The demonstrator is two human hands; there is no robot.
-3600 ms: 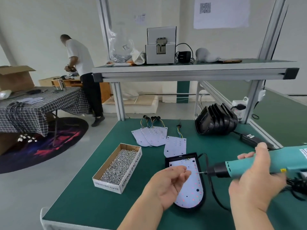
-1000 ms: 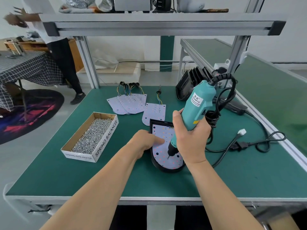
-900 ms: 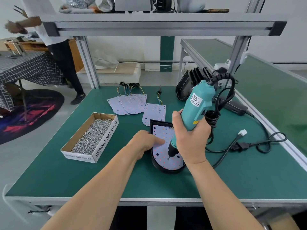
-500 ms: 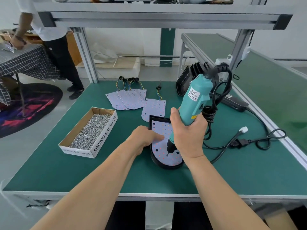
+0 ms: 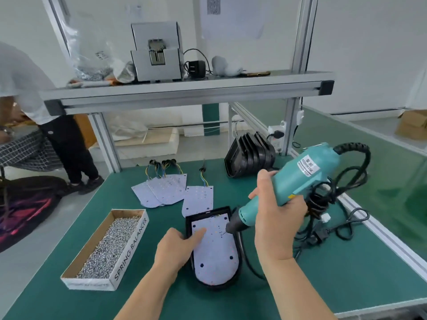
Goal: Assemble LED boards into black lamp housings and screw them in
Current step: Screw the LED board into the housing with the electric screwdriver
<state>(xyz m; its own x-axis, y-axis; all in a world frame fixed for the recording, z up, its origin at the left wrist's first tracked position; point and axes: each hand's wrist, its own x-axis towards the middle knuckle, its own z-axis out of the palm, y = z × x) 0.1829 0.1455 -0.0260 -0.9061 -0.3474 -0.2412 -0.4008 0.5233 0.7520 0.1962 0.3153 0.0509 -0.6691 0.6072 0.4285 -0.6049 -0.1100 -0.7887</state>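
While our left hand (image 5: 175,248) presses an outstretched finger on the LED board (image 5: 215,255) inside the black housing (image 5: 215,286), our right hand (image 5: 277,218) clamps the tilted teal screwdriver (image 5: 300,179).

small assembly workshop: green-matted workbench (image 5: 323,285), aluminium-frame shelf (image 5: 184,94), screw box (image 5: 108,245), stacked lamp housings (image 5: 250,155).

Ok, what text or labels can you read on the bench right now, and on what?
"SPRING BALANCER": side of the cardboard screw box.
White label on the teal screwdriver: too blurred to read.
QR code on the wall sheet: no readable words.
Label on the shelf's plastic bag: too small.
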